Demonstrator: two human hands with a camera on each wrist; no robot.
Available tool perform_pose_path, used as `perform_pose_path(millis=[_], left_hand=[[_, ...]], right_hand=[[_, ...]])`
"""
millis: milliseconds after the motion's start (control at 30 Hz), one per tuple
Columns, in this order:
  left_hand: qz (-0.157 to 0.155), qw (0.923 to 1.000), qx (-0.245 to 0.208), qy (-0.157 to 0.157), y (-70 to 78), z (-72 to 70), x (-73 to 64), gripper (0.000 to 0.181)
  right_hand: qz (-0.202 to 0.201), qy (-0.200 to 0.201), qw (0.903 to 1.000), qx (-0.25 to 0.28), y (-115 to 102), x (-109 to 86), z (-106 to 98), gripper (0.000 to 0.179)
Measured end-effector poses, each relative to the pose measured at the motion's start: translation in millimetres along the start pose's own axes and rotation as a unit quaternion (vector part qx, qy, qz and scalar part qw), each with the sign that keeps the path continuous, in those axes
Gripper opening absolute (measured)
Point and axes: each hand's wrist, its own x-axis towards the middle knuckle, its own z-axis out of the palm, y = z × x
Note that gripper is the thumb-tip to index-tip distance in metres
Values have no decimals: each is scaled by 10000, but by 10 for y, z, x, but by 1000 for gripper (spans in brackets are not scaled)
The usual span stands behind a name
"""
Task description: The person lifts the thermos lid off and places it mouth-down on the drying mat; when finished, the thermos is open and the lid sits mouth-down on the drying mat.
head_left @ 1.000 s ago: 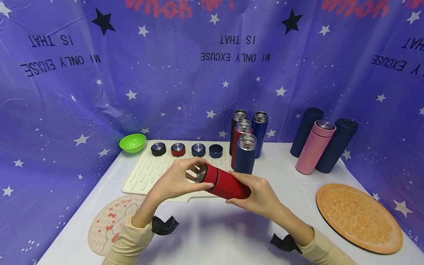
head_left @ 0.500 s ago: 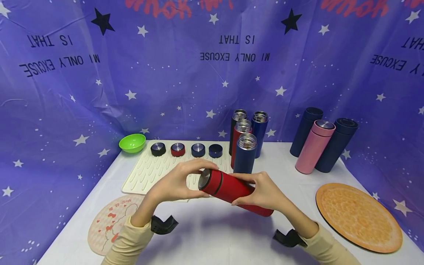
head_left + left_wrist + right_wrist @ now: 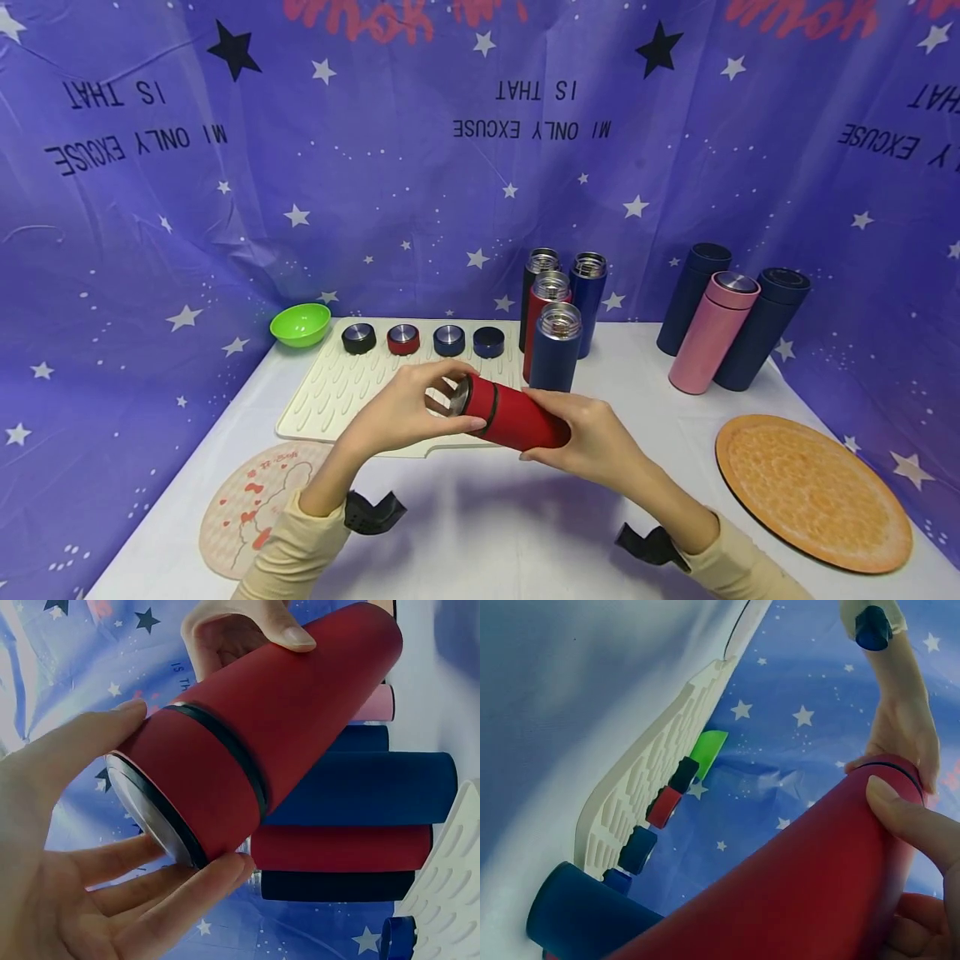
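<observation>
A red thermos bottle [image 3: 517,419] is held tilted above the table, its base toward the right and its steel-topped lid [image 3: 186,784] toward the left. The lid sits on the body, with a dark ring between them. My left hand [image 3: 408,406] pinches the lid, thumb on one side and fingertips on the other, as the left wrist view shows. My right hand [image 3: 592,437] grips the body near the base, its thumb [image 3: 904,814] along the red side. The right palm hides the bottle's base in the head view.
Behind stand several lidless bottles, a navy one [image 3: 557,354] in front. A cream drying tray [image 3: 318,408] bears a row of lids, including a red lid [image 3: 403,340]. A green bowl [image 3: 302,325], pink bottle [image 3: 714,333], pinkish round mat [image 3: 251,517] and orange round mat [image 3: 813,496] lie around.
Half a second ago the bottle's base stuck out past my right hand; now that hand covers it. The lid end has turned slightly, and my left thumb and fingers have shifted around the lid.
</observation>
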Motion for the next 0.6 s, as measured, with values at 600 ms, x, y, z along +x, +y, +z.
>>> perform_pose_path(millis=[600], left_hand=[[1223, 9917, -180, -358, -39, 8, 23, 68]], right_hand=[[707, -923, 9899, 807, 128, 21, -163, 71]])
